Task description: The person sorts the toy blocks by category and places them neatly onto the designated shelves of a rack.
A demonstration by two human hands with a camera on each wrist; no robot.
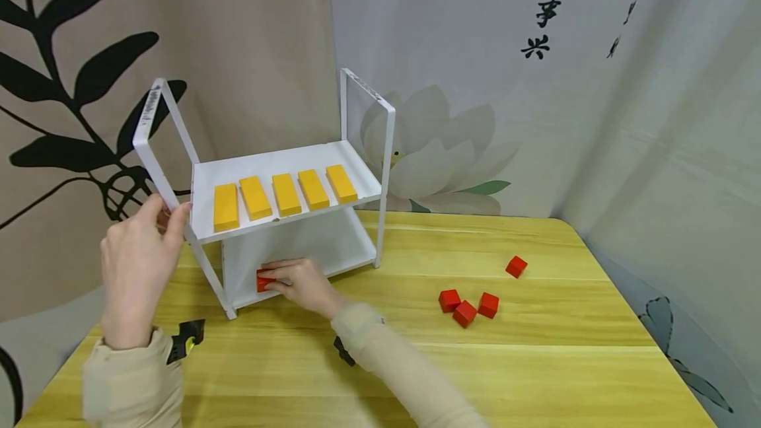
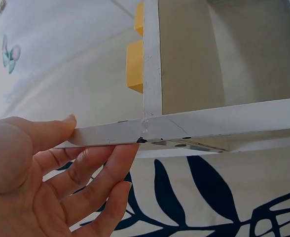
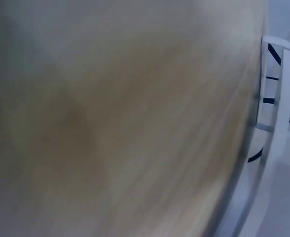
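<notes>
A white two-tier shelf (image 1: pixel 309 243) stands on the table's left part. My left hand (image 1: pixel 139 249) pinches its left upright (image 2: pixel 103 134) between thumb and fingers, close to the upper tier. On the lower tier, near the left front corner, my right hand (image 1: pixel 303 283) holds a red cube (image 1: pixel 261 281) between thumb and fingers. The cube's edge also shows at the right border of the right wrist view, where the hand itself is mostly out of frame. Several yellow blocks (image 1: pixel 287 195) lie in a spaced row along the upper tier.
Several loose red cubes (image 1: pixel 465 314) lie grouped on the wooden table (image 1: pixel 553 362) right of the shelf, with another red cube (image 1: pixel 516 267) farther back. The shelf's right upright (image 1: pixel 385 197) rises above the upper tier. Printed curtains (image 1: pixel 452 32) hang behind the table.
</notes>
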